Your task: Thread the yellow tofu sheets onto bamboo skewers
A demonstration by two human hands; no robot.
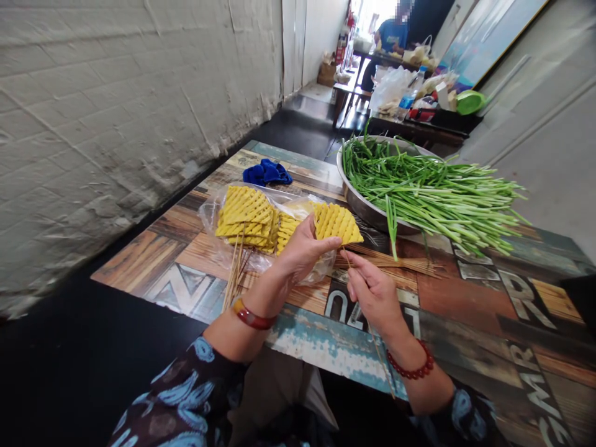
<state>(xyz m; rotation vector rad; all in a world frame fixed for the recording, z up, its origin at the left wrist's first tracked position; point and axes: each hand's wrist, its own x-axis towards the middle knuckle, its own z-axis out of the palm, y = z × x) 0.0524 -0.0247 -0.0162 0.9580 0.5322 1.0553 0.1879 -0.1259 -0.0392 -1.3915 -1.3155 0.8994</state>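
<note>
My left hand (308, 248) holds up a flat yellow food piece (336, 223) with a lattice of slits, its thumb along the lower edge. Close beside it, my right hand (371, 287) pinches a thin wooden skewer (382, 360), whose tip meets the piece's lower edge. How deep the tip sits in the piece, I cannot tell. To the left, a stack of similar yellow pieces (244, 214) lies on a clear plastic bag (209, 214), with skewers (235, 267) sticking out toward me. More loose skewers (405, 264) lie on the table behind my right hand.
A metal bowl (367, 208) heaped with green chives (437, 192) stands at the right back of the patterned table (465, 304). A blue cloth (266, 172) lies behind the bag. Farther off, a person (392, 34) is near a cluttered table (433, 127). A wall runs along the left.
</note>
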